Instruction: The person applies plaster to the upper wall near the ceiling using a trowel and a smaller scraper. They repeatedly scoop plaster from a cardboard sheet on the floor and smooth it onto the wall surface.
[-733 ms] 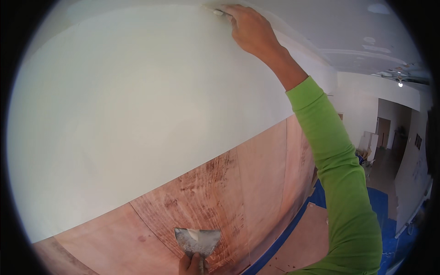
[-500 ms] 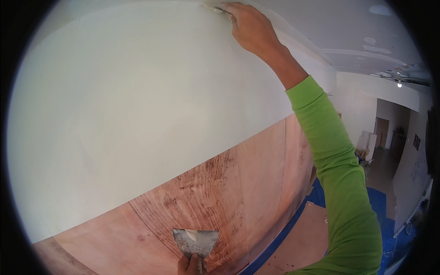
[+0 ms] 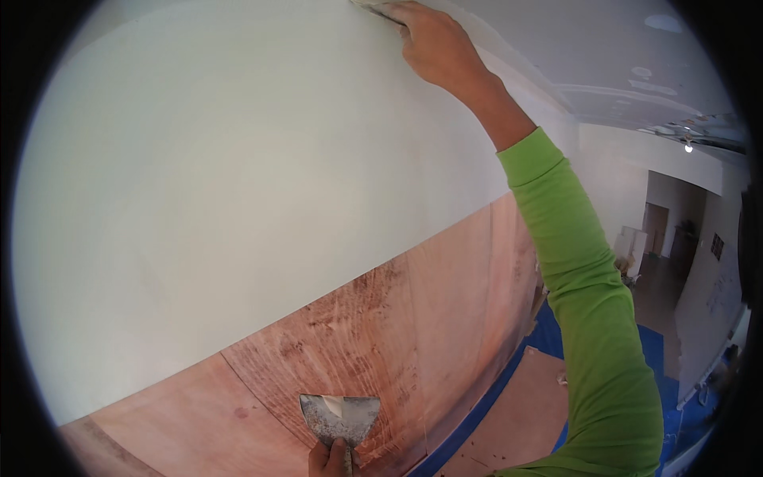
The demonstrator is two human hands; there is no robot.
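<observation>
My right hand, in a green sleeve, reaches up and is closed round a putty knife. Its blade lies against the top of the white wall, close to the ceiling; the blade's far end is cut off by the picture's upper edge. Low in the middle, my left hand grips the handle of a wide, stained putty knife, blade up. A small dab of off-white filler sits on that blade near its edge.
Reddish wood panels cover the lower wall. Blue sheeting and a brown board lie on the floor to the right. A doorway opens far right, past a lit bulb under the patched ceiling.
The right putty knife's blade now lies flatter at the wall top, and the filler seen on it before no longer shows. My left hand has barely moved.
</observation>
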